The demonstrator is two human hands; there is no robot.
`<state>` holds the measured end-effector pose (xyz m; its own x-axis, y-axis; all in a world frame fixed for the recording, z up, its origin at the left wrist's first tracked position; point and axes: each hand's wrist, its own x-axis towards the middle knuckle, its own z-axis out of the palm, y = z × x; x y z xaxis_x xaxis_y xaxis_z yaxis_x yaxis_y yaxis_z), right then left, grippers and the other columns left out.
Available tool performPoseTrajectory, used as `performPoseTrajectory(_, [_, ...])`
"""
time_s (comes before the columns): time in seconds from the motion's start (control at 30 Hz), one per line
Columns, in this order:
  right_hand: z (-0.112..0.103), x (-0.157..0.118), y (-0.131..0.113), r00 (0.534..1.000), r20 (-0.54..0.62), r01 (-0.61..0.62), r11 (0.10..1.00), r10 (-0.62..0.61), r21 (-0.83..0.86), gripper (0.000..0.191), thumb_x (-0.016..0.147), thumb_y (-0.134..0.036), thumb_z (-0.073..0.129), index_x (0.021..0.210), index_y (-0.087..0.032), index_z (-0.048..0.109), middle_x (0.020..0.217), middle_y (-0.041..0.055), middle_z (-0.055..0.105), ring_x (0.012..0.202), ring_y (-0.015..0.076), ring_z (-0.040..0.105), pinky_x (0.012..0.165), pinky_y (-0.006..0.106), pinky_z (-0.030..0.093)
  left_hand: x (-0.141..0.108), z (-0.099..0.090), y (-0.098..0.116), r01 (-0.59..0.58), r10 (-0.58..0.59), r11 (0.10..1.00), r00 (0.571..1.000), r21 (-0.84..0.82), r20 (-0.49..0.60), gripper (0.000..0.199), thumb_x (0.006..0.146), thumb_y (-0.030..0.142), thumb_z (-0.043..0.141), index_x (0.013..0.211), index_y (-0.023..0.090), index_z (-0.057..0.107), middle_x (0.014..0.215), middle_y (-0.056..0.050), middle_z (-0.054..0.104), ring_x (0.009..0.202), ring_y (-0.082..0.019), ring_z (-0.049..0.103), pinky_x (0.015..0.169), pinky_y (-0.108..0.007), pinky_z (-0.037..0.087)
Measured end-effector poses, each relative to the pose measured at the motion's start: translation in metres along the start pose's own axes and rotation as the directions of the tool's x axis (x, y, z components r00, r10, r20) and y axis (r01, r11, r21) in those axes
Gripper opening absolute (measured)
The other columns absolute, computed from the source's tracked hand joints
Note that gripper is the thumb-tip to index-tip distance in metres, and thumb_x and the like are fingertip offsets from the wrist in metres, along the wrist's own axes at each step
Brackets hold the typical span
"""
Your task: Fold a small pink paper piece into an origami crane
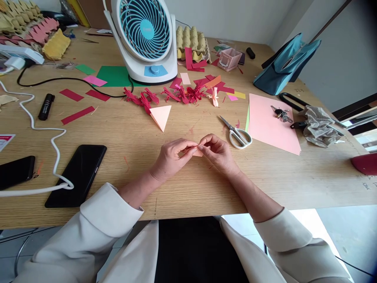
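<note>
Between my hands, low over the table, is a small piece of pale pink paper (198, 153), mostly hidden by the fingers. My left hand (176, 154) pinches it with thumb and forefinger. From the other side, the fingertips of my right hand (218, 153) pinch it too, and the two hands touch. White-handled scissors (240, 135) lie just to the right, blades pointing away. Beyond my left hand sits a pale pink paper triangle (161, 116). Behind it runs a row of crumpled red paper pieces (194, 93), with a light pink twisted piece (215, 96) at its right end.
A white fan (147, 39) stands at the back on green paper (112, 76). Pink sheets (271, 122) bear keys (282, 114) at the right, near a blue bag (285, 65). Two phones (78, 175) (17, 173), a white cable (57, 149) and a black marker (46, 107) lie left.
</note>
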<state>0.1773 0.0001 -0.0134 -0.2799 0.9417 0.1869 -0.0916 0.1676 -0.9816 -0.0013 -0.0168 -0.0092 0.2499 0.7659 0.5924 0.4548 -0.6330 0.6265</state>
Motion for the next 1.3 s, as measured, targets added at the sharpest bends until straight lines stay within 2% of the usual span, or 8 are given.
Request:
performPoseTrajectory(0.17, [-0.002,0.000,0.005,1.000,-0.009,0.021,1.000,-0.021,0.005,0.030,0.080,-0.045,0.073,0.082,-0.020,0.058,0.071,-0.0021,0.054,0.062,0.0110,0.050,0.059,0.026,0.042,0.001,0.000,0.000,-0.008,0.009,1.000,0.999,0.008,-0.036,0.007,0.088,0.018,0.062,0.091,0.018,0.068,0.084,-0.003,0.073,0.073,-0.012,0.066,0.069,-0.022,0.051])
performPoseTrajectory(0.37, [-0.004,-0.001,0.007,0.999,0.019,0.042,0.999,-0.041,-0.019,0.025,0.082,-0.041,0.073,0.083,-0.020,0.060,0.074,-0.0005,0.058,0.067,0.0122,0.055,0.065,0.028,0.045,0.002,-0.003,-0.001,-0.088,0.089,0.992,0.996,0.091,0.000,0.008,0.089,0.016,0.060,0.090,0.018,0.067,0.082,-0.002,0.072,0.072,-0.012,0.064,0.069,-0.024,0.049])
performPoseTrajectory(0.6, [-0.005,-0.003,0.009,0.994,0.039,0.104,0.988,-0.101,-0.113,0.020,0.085,-0.038,0.070,0.085,-0.019,0.061,0.081,0.0015,0.061,0.074,0.0138,0.058,0.070,0.029,0.047,0.002,-0.001,-0.002,-0.066,0.067,0.995,0.998,0.075,-0.008,0.006,0.088,0.014,0.059,0.087,0.018,0.064,0.079,-0.001,0.069,0.071,-0.012,0.063,0.067,-0.024,0.049])
performPoseTrajectory(0.8, [-0.003,-0.004,0.004,0.980,0.059,0.201,0.942,-0.192,-0.270,0.017,0.087,-0.035,0.067,0.084,-0.020,0.061,0.082,0.0018,0.059,0.074,0.0133,0.056,0.069,0.029,0.046,0.002,-0.001,-0.001,-0.049,0.048,0.995,0.999,0.088,0.022,0.007,0.087,0.013,0.058,0.084,0.017,0.062,0.079,-0.002,0.066,0.073,-0.013,0.062,0.069,-0.025,0.050])
performPoseTrajectory(1.0, [-0.002,-0.003,0.001,0.963,0.059,0.268,0.912,-0.263,-0.310,0.014,0.089,-0.032,0.064,0.082,-0.020,0.061,0.081,0.0015,0.057,0.073,0.0134,0.053,0.068,0.029,0.046,0.001,-0.001,-0.001,-0.035,0.036,0.996,0.999,0.083,-0.004,0.006,0.087,0.013,0.058,0.083,0.018,0.060,0.079,-0.002,0.065,0.071,-0.012,0.062,0.068,-0.024,0.050])
performPoseTrajectory(1.17, [-0.001,-0.004,-0.004,0.955,0.083,0.296,0.881,-0.286,-0.370,0.011,0.090,-0.029,0.063,0.083,-0.020,0.061,0.082,0.0022,0.058,0.076,0.0146,0.054,0.071,0.031,0.046,0.002,-0.002,0.001,-0.076,0.074,0.984,0.997,0.158,0.018,0.008,0.087,0.012,0.057,0.082,0.018,0.060,0.078,-0.002,0.064,0.074,-0.014,0.061,0.069,-0.026,0.049])
performPoseTrajectory(1.3, [-0.001,-0.004,-0.004,0.941,0.107,0.336,0.860,-0.320,-0.383,0.009,0.091,-0.026,0.060,0.084,-0.021,0.061,0.083,0.0027,0.058,0.077,0.0153,0.054,0.073,0.031,0.046,0.002,-0.002,0.002,-0.069,0.066,0.986,0.998,0.154,0.021,0.008,0.087,0.011,0.057,0.082,0.018,0.059,0.079,-0.002,0.064,0.075,-0.014,0.061,0.070,-0.026,0.049])
